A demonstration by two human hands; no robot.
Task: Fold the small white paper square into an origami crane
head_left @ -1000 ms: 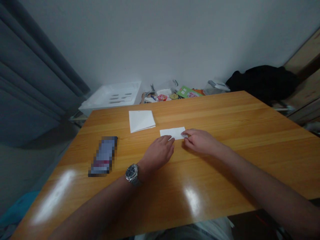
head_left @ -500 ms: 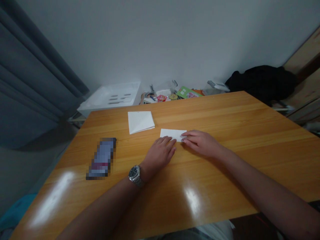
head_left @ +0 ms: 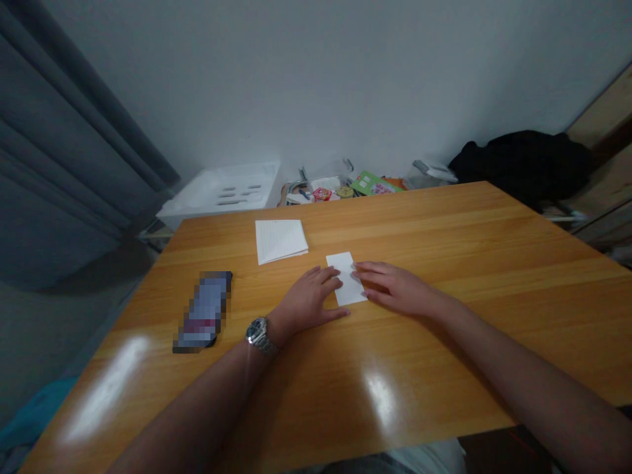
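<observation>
Paper (head_left: 347, 288) between hands (head_left: 306, 301) (head_left: 401, 289), clear box (head_left: 425, 176) beyond

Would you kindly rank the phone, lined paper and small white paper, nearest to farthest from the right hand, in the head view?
1. Small white paper, at the fingertips of the right hand.
2. Lined paper, left and farther back.
3. Phone, farthest left.

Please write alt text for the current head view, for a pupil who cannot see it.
A person's left hand and right hand touch opposite long sides of a small white paper rectangle on a wooden table. Lined paper lies beyond, to the left; a phone-like device, pixelated, lies further left.
</observation>
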